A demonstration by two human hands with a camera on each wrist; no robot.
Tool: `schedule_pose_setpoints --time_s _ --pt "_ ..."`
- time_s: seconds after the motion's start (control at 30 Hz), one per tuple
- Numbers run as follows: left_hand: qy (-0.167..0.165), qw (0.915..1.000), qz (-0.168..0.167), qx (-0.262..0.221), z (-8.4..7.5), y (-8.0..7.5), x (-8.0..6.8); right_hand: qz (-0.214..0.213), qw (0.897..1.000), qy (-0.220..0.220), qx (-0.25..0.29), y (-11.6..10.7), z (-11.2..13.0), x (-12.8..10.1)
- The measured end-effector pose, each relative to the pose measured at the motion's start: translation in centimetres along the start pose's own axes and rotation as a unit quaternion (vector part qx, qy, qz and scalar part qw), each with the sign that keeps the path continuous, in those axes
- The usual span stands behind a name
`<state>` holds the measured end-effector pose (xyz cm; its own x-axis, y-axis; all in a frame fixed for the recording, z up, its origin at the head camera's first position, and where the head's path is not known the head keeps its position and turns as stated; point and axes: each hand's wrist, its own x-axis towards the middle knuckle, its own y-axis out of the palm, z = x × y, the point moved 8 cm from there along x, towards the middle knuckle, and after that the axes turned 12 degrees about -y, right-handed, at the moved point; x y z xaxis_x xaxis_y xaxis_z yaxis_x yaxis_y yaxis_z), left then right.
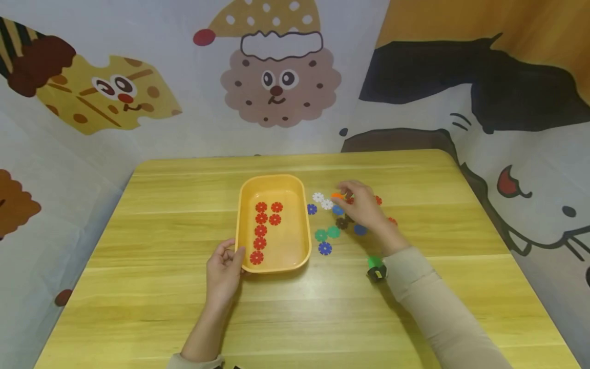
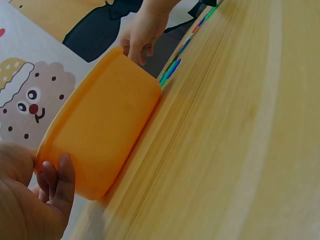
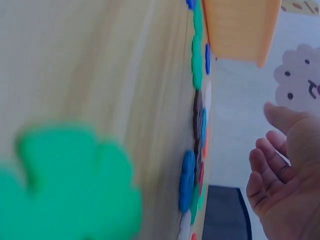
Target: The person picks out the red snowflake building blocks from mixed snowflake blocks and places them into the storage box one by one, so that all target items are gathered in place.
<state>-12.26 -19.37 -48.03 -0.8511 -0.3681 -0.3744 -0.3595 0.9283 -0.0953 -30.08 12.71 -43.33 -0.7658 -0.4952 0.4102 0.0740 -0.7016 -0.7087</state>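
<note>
My left hand point(image 1: 223, 271) holds the near left corner of a yellow-orange plastic tray point(image 1: 288, 246), thumb at the rim and fingers against the outer wall point(image 2: 105, 120). Inside the tray, several red snowflake-shaped discs point(image 1: 260, 230) form a column along the left, with two more beside its far end. To the tray's right, my right hand point(image 1: 364, 205) hovers above scattered discs, fingers loosely bent. Nothing shows between its thumb and fingers in the right wrist view point(image 3: 285, 170). Nearest its fingertips are an orange disc point(image 1: 337, 196), a white disc point(image 1: 327, 204) and a blue disc point(image 1: 338, 210).
Two green discs point(image 1: 327, 233) and a dark blue disc point(image 1: 324, 248) lie nearer me on the wooden table point(image 1: 161, 220). Another green disc point(image 1: 374, 262) lies by the right sleeve, partly behind a small black device point(image 1: 378, 272). A cartoon-printed cloth point(image 1: 184, 138) hangs behind the table.
</note>
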Motion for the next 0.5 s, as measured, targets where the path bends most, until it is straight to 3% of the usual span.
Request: schedule_pose_setpoints --time_s 0.2,0.5 --pt "-0.002 1.0000 -0.002 -0.001 0.1 0.0 0.0 0.039 0.997 0.060 -0.011 -0.3 -2.0 -0.9" --pt "-0.006 1.0000 0.000 0.001 0.0 0.0 0.0 0.091 0.990 0.098 -0.044 -0.9 -3.6 -1.5"
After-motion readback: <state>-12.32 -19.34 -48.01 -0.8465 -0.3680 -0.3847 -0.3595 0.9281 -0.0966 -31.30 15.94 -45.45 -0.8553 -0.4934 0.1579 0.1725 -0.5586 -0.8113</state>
